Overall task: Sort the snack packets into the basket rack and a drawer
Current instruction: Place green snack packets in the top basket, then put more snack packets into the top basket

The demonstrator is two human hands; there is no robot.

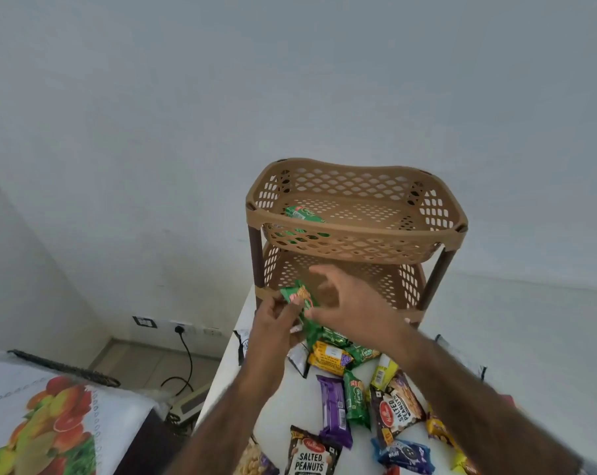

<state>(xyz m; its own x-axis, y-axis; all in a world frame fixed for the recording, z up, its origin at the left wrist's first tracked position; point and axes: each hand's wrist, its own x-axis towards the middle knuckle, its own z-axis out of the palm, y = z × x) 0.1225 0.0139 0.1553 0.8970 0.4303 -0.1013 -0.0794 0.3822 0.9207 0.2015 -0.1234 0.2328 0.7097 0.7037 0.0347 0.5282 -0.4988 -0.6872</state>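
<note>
The white table (297, 402) carries a two-tier tan rack (358, 246), which stands at its far end close to the wall. Nearer in, snack packets lie scattered on the top, several overlapping. Green packets (338, 337) and a yellow packet (329, 358) are heaped just in front of the rack. A purple packet (333, 409) lies beside a green packet (357, 399). A Salted Peanuts packet (310, 457) lies near the front, and a second peanuts packet (398, 411) lies tilted to the right of the green one. A blue packet (406, 455) lies below that, and a black-and-white packet (244, 344) sits at the left edge.
</note>
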